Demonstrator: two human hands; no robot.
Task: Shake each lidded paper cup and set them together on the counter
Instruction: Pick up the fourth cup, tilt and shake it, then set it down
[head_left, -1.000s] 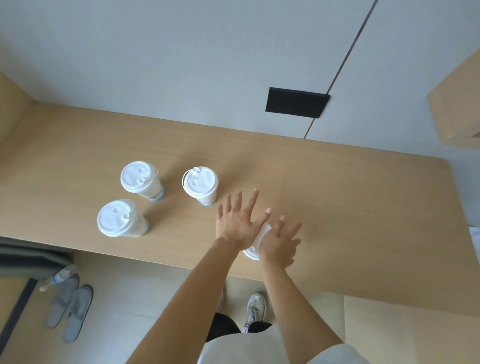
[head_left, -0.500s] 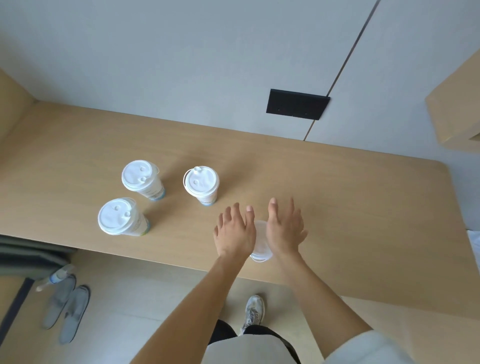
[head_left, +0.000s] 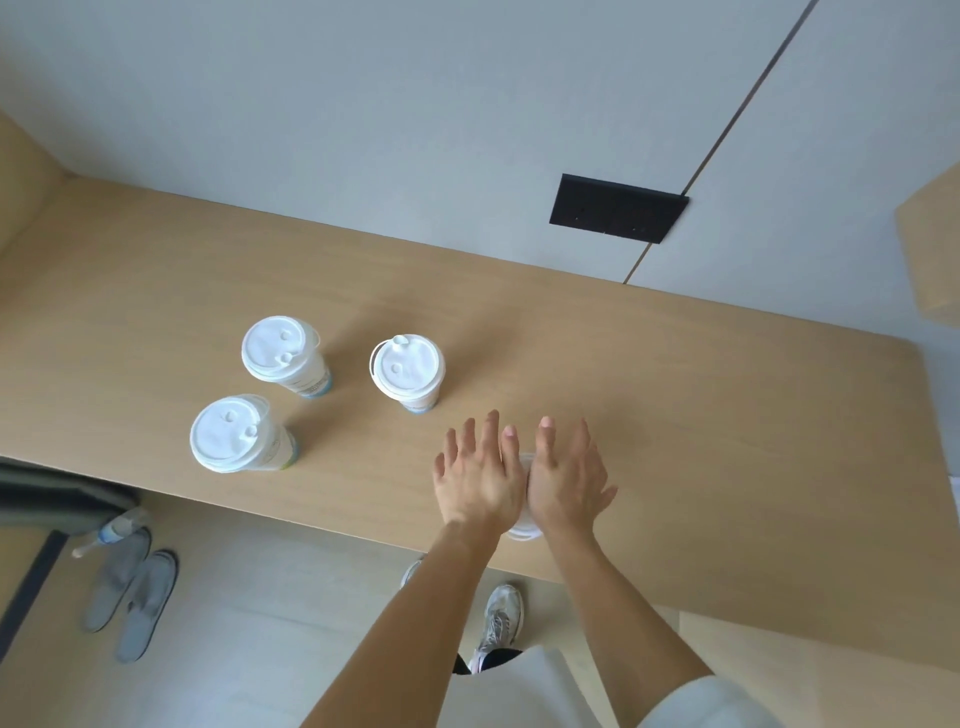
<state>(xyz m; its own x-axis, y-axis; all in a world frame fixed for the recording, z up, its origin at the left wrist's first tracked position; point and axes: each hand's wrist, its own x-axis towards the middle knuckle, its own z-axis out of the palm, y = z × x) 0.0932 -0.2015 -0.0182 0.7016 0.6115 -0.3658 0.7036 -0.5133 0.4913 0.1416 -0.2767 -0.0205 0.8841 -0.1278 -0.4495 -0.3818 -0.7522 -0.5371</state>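
Observation:
Three white lidded paper cups stand upright on the wooden counter (head_left: 675, 415): one at the back left (head_left: 283, 356), one in front of it (head_left: 236, 435), and one further right (head_left: 408, 371). A fourth lidded cup (head_left: 523, 525) is pressed between the palms of my left hand (head_left: 480, 475) and my right hand (head_left: 566, 475), above the counter's front edge. Both hands have their fingers stretched flat and hide most of this cup; only a sliver of its white lid shows between the wrists.
A black outlet plate (head_left: 618, 215) sits on the grey wall behind the counter. A wooden box (head_left: 930, 244) juts in at the right. Below the counter's edge, grey slippers (head_left: 132, 592), a plastic bottle (head_left: 111, 530) and my shoe (head_left: 501, 618) are on the floor.
My hands have shifted from crossed over the cup to side by side, palms flat against it. The cup between them has moved slightly. The three standing cups have not moved.

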